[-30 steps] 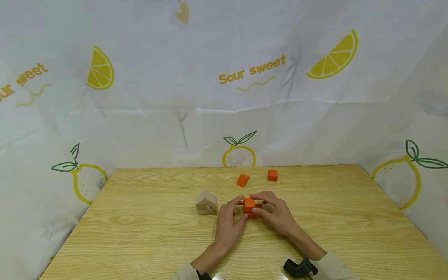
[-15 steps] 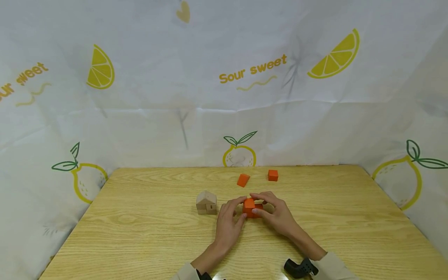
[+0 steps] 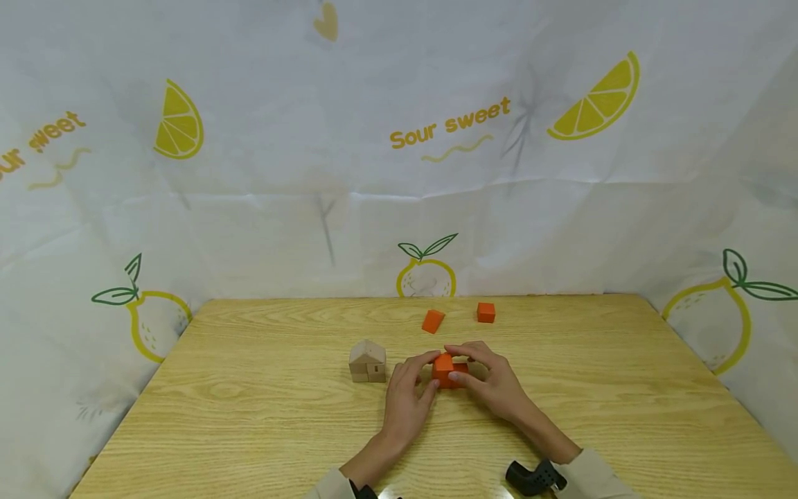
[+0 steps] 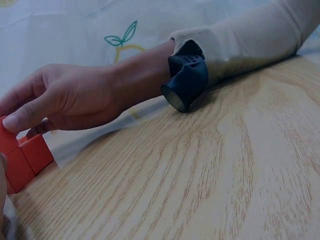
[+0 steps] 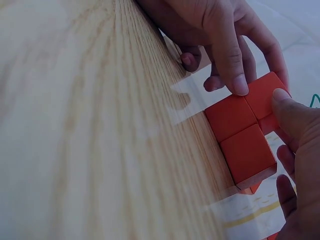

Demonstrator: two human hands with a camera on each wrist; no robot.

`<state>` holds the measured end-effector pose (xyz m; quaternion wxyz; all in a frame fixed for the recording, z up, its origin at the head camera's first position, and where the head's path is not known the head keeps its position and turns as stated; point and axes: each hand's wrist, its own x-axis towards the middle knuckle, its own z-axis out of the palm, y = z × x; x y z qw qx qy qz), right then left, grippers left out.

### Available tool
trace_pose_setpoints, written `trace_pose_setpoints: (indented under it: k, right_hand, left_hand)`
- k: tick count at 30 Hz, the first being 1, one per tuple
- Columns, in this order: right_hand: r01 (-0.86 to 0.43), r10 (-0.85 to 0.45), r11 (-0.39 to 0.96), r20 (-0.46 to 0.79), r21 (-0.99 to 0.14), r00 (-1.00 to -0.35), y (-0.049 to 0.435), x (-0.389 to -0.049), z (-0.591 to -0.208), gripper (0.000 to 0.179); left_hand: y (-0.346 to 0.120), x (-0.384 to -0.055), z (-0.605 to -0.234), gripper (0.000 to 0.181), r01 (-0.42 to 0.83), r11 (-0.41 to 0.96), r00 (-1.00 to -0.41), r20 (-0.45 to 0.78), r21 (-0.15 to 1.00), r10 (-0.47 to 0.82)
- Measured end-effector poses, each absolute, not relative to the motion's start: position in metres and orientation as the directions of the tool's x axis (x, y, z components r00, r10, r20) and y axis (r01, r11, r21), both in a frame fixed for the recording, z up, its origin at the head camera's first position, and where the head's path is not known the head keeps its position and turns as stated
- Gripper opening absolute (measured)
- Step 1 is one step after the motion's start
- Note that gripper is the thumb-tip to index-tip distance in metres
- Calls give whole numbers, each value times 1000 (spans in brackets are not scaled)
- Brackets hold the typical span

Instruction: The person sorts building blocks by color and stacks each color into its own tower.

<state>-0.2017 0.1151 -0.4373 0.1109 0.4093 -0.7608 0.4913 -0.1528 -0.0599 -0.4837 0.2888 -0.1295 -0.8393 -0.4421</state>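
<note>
In the head view, a small stack of red-orange blocks (image 3: 443, 380) stands on the table: a cube (image 5: 265, 97) sits on the left one of two lower blocks (image 5: 245, 155). My right hand (image 3: 495, 381) pinches the upper cube between thumb and fingers, from the right. From the left, my left hand (image 3: 404, 402) holds the stack, its thumb pressing the near face where upper cube and lower block meet. Its index finger reaches the far side. The right wrist view shows both thumbs on the blocks. In the left wrist view, only a sliver of my left hand shows at the left edge.
A small house of plain wooden blocks (image 3: 368, 362) stands left of my left hand. Farther back lie a tilted red-orange block (image 3: 433, 321) and a red-orange cube (image 3: 486, 312). Behind the wooden table (image 3: 262, 416) hangs a white lemon-print cloth (image 3: 280, 235).
My left index finger has shifted slightly right onto the upper cube's far side. The upper cube has settled a little lower and squarer on the block beneath. My right hand has hardly moved.
</note>
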Motion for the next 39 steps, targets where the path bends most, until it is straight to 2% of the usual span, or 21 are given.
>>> trace_pose_setpoints:
  k: [28, 39]
  right_hand:
    - [-709, -494, 176, 561, -683, -664, 116, -202, -436, 40]
    - [-667, -350, 178, 587, -724, -730, 123, -210, -434, 29]
  left_hand:
    - [-59, -153, -485, 53, 450, 581, -818, 574, 678, -35]
    - [-59, -153, -485, 53, 451, 581, -818, 574, 678, -36]
